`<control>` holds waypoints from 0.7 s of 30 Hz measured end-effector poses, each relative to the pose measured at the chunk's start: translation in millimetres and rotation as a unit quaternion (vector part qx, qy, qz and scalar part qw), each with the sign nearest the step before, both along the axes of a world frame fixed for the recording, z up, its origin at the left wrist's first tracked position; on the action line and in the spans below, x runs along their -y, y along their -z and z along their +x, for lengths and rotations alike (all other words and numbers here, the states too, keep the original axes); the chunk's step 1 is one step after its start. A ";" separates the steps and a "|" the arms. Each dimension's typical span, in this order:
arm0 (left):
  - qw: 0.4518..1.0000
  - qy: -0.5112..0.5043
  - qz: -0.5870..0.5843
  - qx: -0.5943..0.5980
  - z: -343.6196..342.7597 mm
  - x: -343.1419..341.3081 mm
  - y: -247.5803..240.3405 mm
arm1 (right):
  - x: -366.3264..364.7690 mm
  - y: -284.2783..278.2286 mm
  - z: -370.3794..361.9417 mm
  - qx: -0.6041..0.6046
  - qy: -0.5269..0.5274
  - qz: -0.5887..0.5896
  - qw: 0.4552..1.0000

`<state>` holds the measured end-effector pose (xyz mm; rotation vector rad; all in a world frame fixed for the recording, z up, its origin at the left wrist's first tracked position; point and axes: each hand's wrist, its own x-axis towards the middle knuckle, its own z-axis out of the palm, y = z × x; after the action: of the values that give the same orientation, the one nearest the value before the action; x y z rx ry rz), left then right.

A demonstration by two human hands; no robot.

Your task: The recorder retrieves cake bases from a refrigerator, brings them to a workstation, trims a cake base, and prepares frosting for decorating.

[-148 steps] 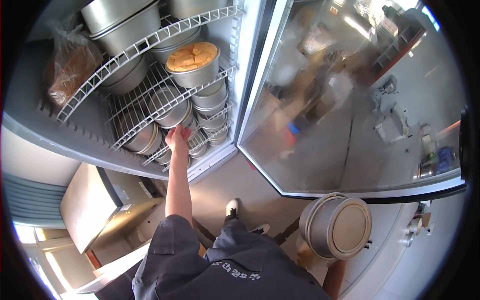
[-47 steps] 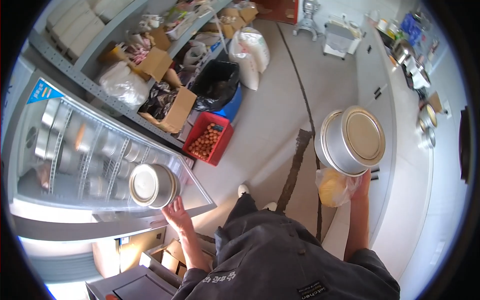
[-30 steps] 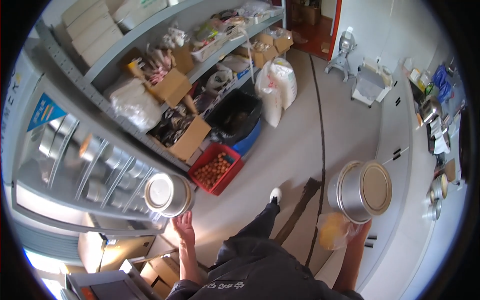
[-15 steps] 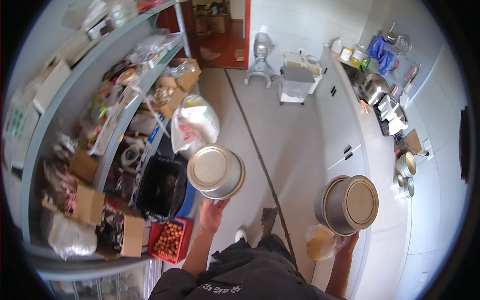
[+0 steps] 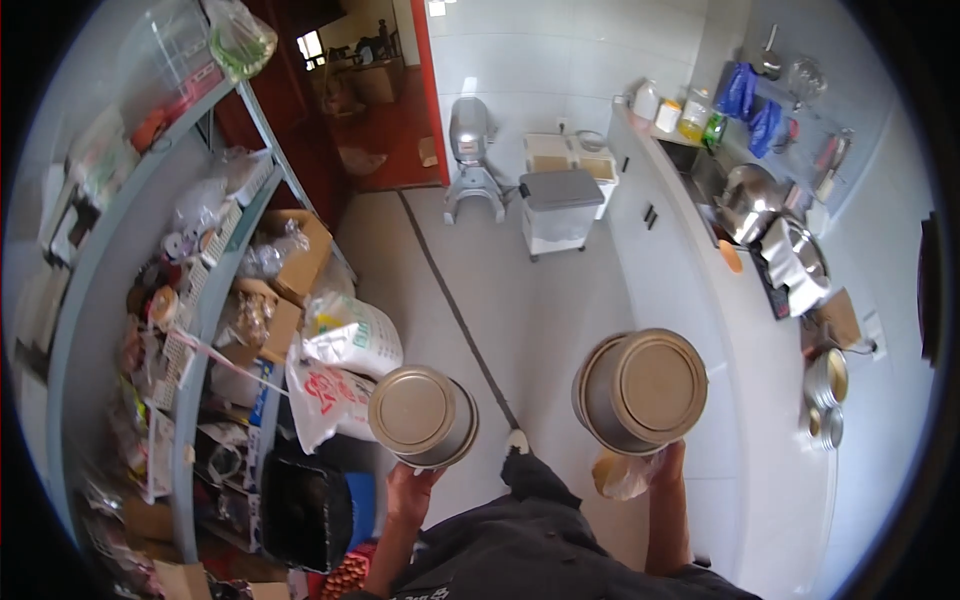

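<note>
While each hand grips its cake tin, left hand (image 5: 408, 487) with small tin (image 5: 422, 414) has shifted rightward, nearer the large tin (image 5: 641, 389).

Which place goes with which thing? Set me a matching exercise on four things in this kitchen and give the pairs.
Things:
1. smaller round metal pan
2. larger round metal pan
3. stand mixer
4. white printed sacks

Places:
A. on the floor by the far wall
B. held up by the right hand
C. at the foot of the shelving
D. held up by the left hand

Pairs: 1-D, 2-B, 3-A, 4-C
</note>
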<state>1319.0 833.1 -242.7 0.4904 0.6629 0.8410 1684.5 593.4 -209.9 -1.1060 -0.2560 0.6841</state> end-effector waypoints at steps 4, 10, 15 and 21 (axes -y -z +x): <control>0.997 -0.073 -0.014 -0.023 44.3 -60.9 -13.7 | -127.7 -16.6 70.3 0.010 -0.073 -0.034 0.997; 0.990 -0.136 -0.033 -0.016 112.0 -176.5 -12.3 | -311.0 7.6 155.9 0.097 -0.221 -0.026 0.970; 0.984 -0.175 -0.015 -0.008 167.8 -296.3 20.2 | -481.8 -19.6 188.7 -0.058 -0.231 0.025 0.971; 0.983 -0.184 -0.013 0.011 246.9 -481.4 28.0 | -661.7 -34.4 246.4 -0.075 -0.219 0.023 0.972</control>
<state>1565.9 1314.5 -270.8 0.3384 0.7556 1.1829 1930.9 1255.1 -175.6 -0.9537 -0.3898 1.1453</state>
